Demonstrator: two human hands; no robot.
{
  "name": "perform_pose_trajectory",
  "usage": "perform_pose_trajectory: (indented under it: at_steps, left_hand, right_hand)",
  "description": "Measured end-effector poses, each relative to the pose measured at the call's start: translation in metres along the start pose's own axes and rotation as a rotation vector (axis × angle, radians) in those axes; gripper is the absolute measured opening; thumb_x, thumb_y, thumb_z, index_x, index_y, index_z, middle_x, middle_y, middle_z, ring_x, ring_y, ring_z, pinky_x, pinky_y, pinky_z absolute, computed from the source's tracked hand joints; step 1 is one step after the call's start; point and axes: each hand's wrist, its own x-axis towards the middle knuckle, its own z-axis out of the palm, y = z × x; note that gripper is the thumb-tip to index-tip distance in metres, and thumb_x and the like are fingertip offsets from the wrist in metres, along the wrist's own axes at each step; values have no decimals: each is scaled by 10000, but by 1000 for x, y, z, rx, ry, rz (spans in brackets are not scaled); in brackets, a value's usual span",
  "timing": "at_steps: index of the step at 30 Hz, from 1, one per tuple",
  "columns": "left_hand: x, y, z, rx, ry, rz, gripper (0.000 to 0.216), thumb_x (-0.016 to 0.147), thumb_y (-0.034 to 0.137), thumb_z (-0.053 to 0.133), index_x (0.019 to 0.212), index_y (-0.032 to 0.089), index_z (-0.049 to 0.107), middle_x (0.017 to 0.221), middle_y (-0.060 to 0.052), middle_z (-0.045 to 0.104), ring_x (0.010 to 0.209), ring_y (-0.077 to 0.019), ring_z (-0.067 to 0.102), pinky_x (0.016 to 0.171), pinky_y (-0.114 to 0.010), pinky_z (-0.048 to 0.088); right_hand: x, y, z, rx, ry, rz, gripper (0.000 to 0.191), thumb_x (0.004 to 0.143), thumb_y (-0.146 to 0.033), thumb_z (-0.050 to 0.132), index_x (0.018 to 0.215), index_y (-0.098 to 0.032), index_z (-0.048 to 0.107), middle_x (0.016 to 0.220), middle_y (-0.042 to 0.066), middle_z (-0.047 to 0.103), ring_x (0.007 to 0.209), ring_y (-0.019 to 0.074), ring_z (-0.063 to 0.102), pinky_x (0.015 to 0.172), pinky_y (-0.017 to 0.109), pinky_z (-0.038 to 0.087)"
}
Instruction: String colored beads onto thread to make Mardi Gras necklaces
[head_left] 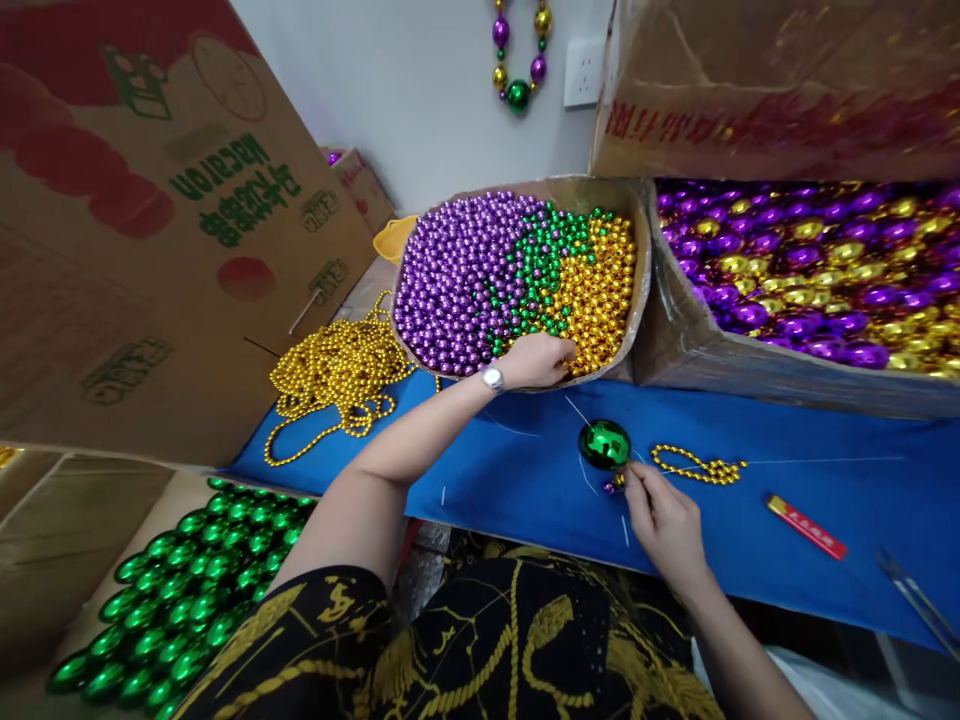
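Observation:
My left hand [538,358], with a watch on the wrist, reaches into a cardboard tray [640,300] of small purple, green and gold beads [517,275]; its fingers curl down among the gold and green ones. My right hand [661,512] pinches a thin string just below a large green faceted ball [604,444] on the blue table [825,480]. A short strand of gold beads [699,466] lies on the same string, right of the ball.
A pile of gold bead strands [337,372] lies at the table's left end. A box of large green beads [180,590] sits lower left, a box of purple and gold beads [810,270] at right. A red lighter [806,527] and metal tweezers [919,600] lie at right.

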Motion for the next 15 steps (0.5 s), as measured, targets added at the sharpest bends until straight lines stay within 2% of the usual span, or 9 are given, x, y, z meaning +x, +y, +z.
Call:
perform_pose_trajectory:
  at_steps: [3, 5, 7, 11, 15]
  left_hand:
    - [-21, 5, -1, -699, 156, -75, 234, 840, 284, 611, 1020, 147, 671, 949, -95, 702, 817, -159, 640, 713, -277, 466]
    - [-38, 13, 1, -1149, 170, -148, 295, 845, 366, 630, 1053, 158, 658, 959, -86, 707, 807, -134, 649, 693, -252, 475]
    - [-53, 21, 5, -1419, 158, -216, 312, 820, 382, 673, 1038, 160, 663, 914, -80, 717, 772, -123, 655, 681, -242, 484]
    - [-67, 32, 13, -1597, 166, -273, 290, 781, 347, 729, 984, 144, 683, 856, -78, 729, 720, -118, 663, 661, -234, 494]
    - [-72, 31, 17, -1590, 166, -274, 283, 793, 348, 722, 983, 141, 694, 856, -77, 729, 722, -116, 665, 660, -229, 498]
  right_hand:
    - [0, 1, -2, -19, 18, 25, 126, 945, -212, 501, 971, -182, 621, 819, 27, 726, 664, 125, 690, 655, 199, 523]
    - [0, 1, -2, -31, 30, 21, 121, 944, -209, 509, 978, -178, 621, 833, 31, 730, 679, 125, 695, 660, 196, 520]
    - [2, 1, -2, -46, 39, 6, 117, 941, -200, 516, 985, -174, 620, 855, 39, 735, 705, 130, 702, 675, 198, 520]
    - [4, -3, 1, -54, 54, -29, 111, 933, -183, 526, 991, -171, 620, 870, 41, 737, 723, 131, 706, 695, 200, 525]
    - [5, -3, 0, -58, 52, -39, 113, 930, -180, 529, 989, -169, 625, 863, 39, 736, 715, 126, 704, 692, 197, 529]
